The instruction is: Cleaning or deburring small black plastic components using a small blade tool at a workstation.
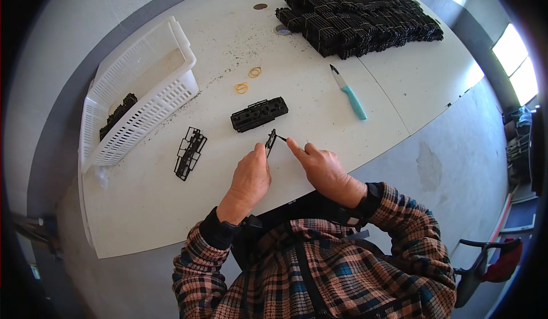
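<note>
**Black part pinched in the left hand, nearly edge-on**

Head view: part is just above the table's near edge, below the dark block. Slim, matte black, tilted, upper end leaning right; gaps show along its length. Finer detail too small to read.

Left hand: fingers together, clamped on the part's lower end. Right hand: curled, index extended, fingers closed on a thin dark piece that meets the part near its top. Can't tell if that's a tool.

Loose frame to the left: flat, black, openwork, looped outline, denser middle strip.
</note>
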Demonstrator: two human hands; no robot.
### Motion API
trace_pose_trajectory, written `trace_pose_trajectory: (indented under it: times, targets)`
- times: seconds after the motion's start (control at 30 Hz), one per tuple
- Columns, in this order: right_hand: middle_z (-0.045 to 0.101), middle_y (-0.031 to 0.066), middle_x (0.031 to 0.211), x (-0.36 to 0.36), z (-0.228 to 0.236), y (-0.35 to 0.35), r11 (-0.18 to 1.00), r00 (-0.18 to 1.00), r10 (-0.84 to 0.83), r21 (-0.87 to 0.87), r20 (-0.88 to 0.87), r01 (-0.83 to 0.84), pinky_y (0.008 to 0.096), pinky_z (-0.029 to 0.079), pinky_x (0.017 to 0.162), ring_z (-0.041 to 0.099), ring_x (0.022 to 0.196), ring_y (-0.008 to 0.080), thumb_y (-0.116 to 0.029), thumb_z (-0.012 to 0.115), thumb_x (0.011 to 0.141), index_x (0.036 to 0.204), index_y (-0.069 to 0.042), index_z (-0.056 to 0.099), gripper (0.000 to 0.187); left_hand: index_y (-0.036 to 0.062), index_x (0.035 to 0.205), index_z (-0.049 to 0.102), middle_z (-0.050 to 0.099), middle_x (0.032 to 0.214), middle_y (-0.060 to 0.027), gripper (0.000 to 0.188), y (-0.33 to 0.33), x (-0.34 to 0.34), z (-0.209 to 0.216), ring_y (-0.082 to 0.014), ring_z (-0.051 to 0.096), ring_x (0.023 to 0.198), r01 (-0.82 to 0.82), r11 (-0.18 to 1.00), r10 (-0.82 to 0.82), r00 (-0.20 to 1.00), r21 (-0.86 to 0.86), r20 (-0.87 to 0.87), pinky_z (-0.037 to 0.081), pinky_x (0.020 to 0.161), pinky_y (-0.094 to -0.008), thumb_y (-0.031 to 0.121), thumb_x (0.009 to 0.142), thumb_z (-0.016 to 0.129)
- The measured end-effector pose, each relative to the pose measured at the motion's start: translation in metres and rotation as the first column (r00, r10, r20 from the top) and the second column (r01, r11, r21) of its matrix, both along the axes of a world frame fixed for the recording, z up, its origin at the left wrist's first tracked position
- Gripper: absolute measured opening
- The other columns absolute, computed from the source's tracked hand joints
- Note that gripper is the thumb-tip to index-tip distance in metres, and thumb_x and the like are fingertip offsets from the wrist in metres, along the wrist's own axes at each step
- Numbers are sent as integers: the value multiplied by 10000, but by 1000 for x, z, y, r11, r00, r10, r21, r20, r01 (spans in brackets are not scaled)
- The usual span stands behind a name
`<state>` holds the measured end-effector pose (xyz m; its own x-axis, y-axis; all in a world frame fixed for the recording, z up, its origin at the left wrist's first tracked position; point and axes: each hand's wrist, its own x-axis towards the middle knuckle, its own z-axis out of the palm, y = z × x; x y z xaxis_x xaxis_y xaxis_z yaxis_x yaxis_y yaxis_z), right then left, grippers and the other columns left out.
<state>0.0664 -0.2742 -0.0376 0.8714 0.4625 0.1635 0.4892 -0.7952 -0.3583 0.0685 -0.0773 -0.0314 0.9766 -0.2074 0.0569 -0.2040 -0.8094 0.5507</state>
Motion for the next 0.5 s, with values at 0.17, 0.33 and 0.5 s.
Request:
trace_pose_trajectory:
  times: [0.17,0.33,0.5]
  targets:
    - [583,140,832,4,4,0,1000,1000,2,31,-30,-2,412,507,634,614,719,338,48,532,791,1405,-107,442,640,-41,974,442,613,804,-265,127,-1,-1,1,-458,610,798,13,999,-13,1000,41,0,497,710,-520,2,869,500]
    - [610,155,837,6,3,-1,999,999,29,44,-35,-28,426,513,660,630,759,348,5,524,815,1375,-59,447,568,-42,974,442,615,815,-275,140,0,2,-2,-458,613,810,18,998,-18,1000,63,3,498,716,-523,-2,855,505]
    - [602,146,788,7,-2,-8,989,999,38,140,28,-41,424,502,637,619,719,341,4,525,826,1329,-63,511,508,-34,962,461,624,814,-271,119,2,5,-2,-461,612,811,3,998,-4,1000,60,14,493,713,-522,35,883,517]
